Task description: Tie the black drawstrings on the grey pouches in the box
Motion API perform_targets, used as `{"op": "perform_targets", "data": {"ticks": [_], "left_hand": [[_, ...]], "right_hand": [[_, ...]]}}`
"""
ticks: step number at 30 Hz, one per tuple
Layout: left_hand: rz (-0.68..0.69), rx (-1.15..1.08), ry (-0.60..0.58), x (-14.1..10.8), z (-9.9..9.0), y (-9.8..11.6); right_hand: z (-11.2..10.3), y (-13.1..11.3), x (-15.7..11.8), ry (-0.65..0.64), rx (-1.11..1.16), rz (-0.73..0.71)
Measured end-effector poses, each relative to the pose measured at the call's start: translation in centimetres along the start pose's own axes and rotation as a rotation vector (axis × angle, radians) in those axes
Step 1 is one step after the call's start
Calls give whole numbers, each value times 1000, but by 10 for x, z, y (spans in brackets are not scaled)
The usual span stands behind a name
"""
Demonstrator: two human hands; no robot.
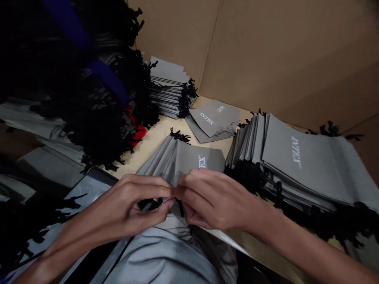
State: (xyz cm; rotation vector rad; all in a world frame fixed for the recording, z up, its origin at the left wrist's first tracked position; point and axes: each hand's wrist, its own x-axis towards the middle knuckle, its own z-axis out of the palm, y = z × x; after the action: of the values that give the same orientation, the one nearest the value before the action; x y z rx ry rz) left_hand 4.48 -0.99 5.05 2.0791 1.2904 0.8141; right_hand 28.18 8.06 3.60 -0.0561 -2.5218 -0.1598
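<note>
My left hand (142,199) and my right hand (211,199) meet fingertip to fingertip above my lap. Both are closed in a pinch at the near edge of a fanned row of flat grey bags (189,156), the front one printed with white letters. Short bits of black cord (181,208) show just below the fingertips, and the pinch seems to be on this cord; its end between the fingers is hidden. Knotted black cord ends (180,135) stick up at the far edge of the same bags.
At right stands a thick stack of grey INTEX bags (308,157) with black cords. Loose grey pieces (207,118) lie behind. Another stack (168,86) is at the back, by a cardboard wall (266,51). Tall bundles with a blue strap (109,81) crowd the left.
</note>
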Motion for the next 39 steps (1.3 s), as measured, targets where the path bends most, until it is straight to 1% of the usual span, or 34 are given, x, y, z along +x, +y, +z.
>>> {"op": "perform_targets", "data": {"ticks": [3, 7, 11, 13, 15, 17, 19, 21, 23, 25, 31, 35, 39], "left_hand": [[-38, -59, -86, 6, -1, 1], [-70, -154, -117, 15, -2, 0], [-80, -242, -167, 22, -2, -10], [-80, -233, -173, 22, -2, -15], [-74, -166, -148, 18, -2, -18], [-63, -98, -96, 12, -1, -17], [-25, -74, -10, 7, 0, -14], [24, -75, 77, 3, 1, -10], [53, -62, 148, 3, 1, -6], [52, -41, 169, 4, 0, -3], [43, -73, 100, 5, -5, -7], [24, -99, 23, 6, -6, -10], [7, -42, -54, 5, -4, -11]], "right_hand": [[3, -2, -3, 9, 17, -20], [7, -5, -5, 35, 27, -35], [12, -5, -5, 39, 10, -68], [14, -3, -4, 29, 4, -95], [15, 0, -4, 24, 12, -99], [16, 3, -4, 25, 54, -41], [15, 5, -4, 42, 116, 40], [14, 6, -3, 65, 164, 92], [12, 5, -2, 84, 174, 109], [10, 4, -1, 94, 160, 104], [8, 3, 0, 74, 115, 48], [7, 4, -1, 35, 103, 5], [10, 3, -3, 0, 95, -9]]}}
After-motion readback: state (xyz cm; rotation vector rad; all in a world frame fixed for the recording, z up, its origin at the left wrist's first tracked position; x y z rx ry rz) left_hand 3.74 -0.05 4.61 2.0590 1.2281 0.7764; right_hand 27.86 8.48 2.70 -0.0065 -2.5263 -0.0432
